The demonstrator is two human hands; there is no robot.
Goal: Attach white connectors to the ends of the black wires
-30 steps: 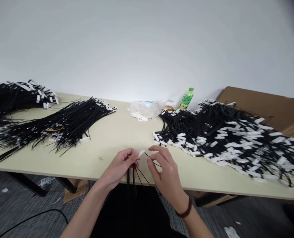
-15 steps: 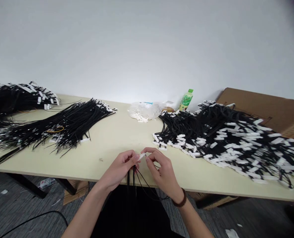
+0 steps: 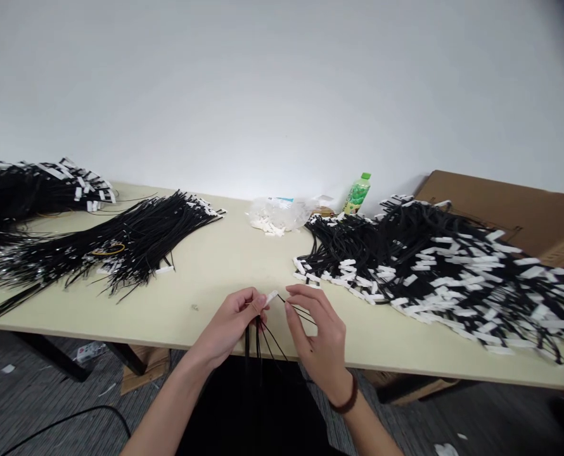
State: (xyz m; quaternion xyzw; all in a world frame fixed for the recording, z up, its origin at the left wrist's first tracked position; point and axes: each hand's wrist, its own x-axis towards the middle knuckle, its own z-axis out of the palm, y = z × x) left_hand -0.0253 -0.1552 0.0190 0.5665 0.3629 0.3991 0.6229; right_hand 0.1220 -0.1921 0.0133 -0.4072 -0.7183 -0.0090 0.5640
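My left hand (image 3: pixel 241 316) is closed, with thumb and fingers pinching a small white plastic connector (image 3: pixel 272 297) over the table's front edge. Thin black wires (image 3: pixel 273 342) hang below that hand toward my lap. One dark wire runs out of the connector's free end to the right, passing by my right hand (image 3: pixel 320 329). That hand is a little way off the connector, its thumb and index fingertips apart with nothing visible between them. Its other fingers are loosely bent.
Right of my hands lies a big heap of black cables with white connectors (image 3: pixel 472 278), a cardboard box (image 3: pixel 495 215) behind it. Black wire bundles (image 3: pixel 139 234) spread across the left. A clear bag of white pieces (image 3: pixel 277 215) and a green-capped bottle (image 3: pixel 357 193) stand near the wall.
My right hand has drawn back to the right from the connector, and its fingers have spread. My left hand keeps its pinch in nearly the same place.
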